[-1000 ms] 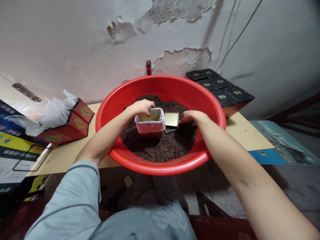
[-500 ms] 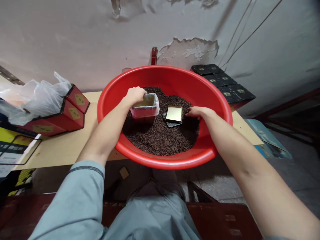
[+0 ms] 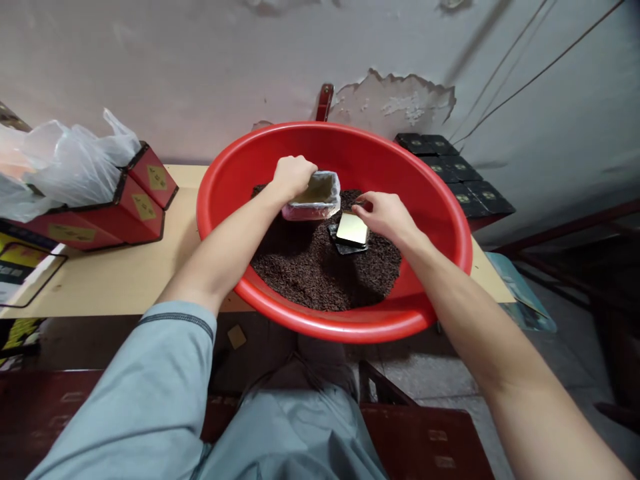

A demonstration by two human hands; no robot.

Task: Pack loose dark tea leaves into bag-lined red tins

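Note:
A big red basin [image 3: 350, 331] holds dark, grainy loose material [image 3: 320, 280]. My left hand [image 3: 295, 177] grips the rim of a red box [image 3: 313, 208] lined with clear plastic, which is raised over the left part of the grains. My right hand [image 3: 383, 212] is curled over the upper right of a small gold square lid [image 3: 352, 229], its thumb and forefinger close together above the lid's edge. Whether they touch the lid is hard to tell. Under the gold lid lies a dark flat piece [image 3: 350, 249] on the grains.
Red boxes [image 3: 144, 200] with clear plastic bags [image 3: 80, 163] stand on the board [image 3: 183, 200] at left. Several black-topped boxes [image 3: 457, 170] are grouped behind the basin at right. A peeling wall [image 3: 200, 80] rises behind.
My left hand and the lined box have moved up and right. My right hand has risen from the grains to the gold lid's upper right edge. The view has shifted slightly.

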